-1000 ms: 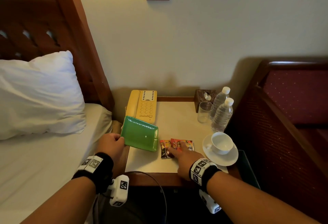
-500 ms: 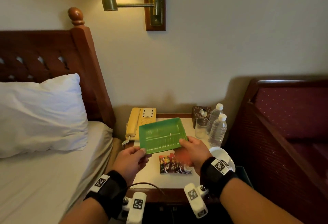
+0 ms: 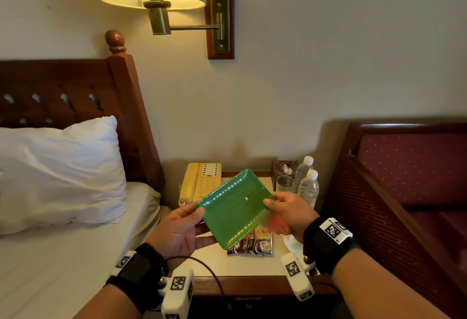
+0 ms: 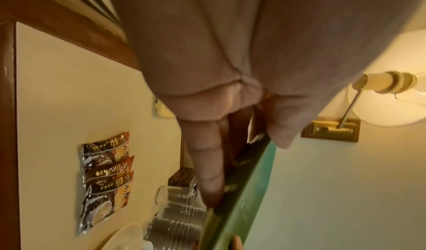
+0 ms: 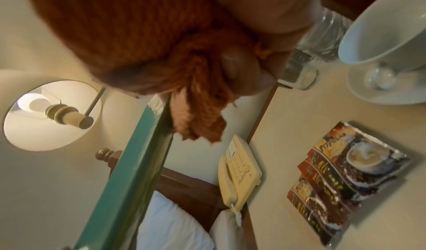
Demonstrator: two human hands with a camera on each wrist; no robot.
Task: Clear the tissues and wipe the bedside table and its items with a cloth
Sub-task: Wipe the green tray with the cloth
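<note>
Green rectangular plastic tray (image 3: 233, 208) held tilted above cream-topped wooden bedside table (image 3: 227, 264), over coffee sachets (image 3: 252, 244). Left hand (image 3: 178, 230) pinches tray's left edge; right hand (image 3: 290, 214) grips right edge with orange knitted cloth (image 5: 143, 35) bunched in palm.

- The green tray (image 3: 235, 207) hides part of the coffee packets (image 3: 255, 243) and the phone (image 3: 201, 182).
- The right hand (image 3: 288, 215) covers most of the saucer (image 3: 293, 241).
- The orange cloth (image 3: 276, 225) looks blurry.
</note>
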